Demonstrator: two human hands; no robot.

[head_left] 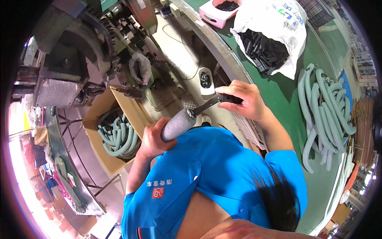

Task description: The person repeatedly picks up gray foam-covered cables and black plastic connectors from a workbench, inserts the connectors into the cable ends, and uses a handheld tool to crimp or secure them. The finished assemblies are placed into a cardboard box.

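Observation:
In front of my body, my left hand point(154, 139) wraps round a thick grey cylinder point(178, 125) with a soft-looking, fuzzy surface. A narrow dark bar point(206, 105) sticks out of its upper right end. My right hand point(247, 97) pinches a black handle-like piece point(230, 98) at the bar's far end, thumb below and fingers above. Cylinder, bar and black piece form one slanting line between my hands. Whether the black piece is fixed to the bar or only pushed against it, I cannot tell.
On the green table point(274, 89) at right are curved grey-green foam tubes point(324, 115), a white sack point(274, 20) of black parts and a pink bin point(217, 16). A cardboard box point(113, 161) of tubes stands left, below a machine point(63, 59). A white container point(205, 91) is ahead.

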